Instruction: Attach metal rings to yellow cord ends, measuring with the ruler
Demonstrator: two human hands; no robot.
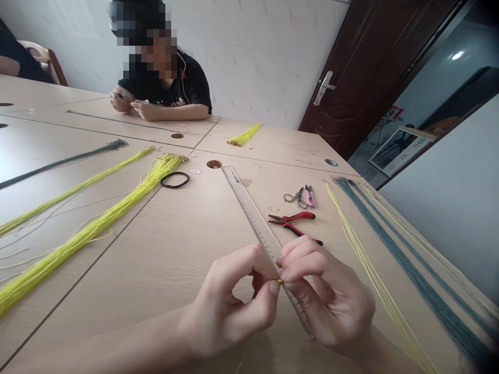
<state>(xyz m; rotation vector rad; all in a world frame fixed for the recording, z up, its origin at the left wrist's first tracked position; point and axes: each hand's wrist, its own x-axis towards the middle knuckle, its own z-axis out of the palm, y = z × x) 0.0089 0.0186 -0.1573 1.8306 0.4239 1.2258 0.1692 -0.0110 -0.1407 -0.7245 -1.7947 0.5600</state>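
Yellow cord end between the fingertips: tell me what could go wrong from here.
The small yellow cord end, pinched between the left hand and right hand, could slip and drop onto the wooden table. The right hand lies over the metal ruler and might nudge it out of place. The loose yellow cords beside that hand could possibly snag.

Pliers (296, 217) R of ruler (249, 210), cords (86, 236) L

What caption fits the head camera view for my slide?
Left hand and right hand pinch yellow cord over a ruler.
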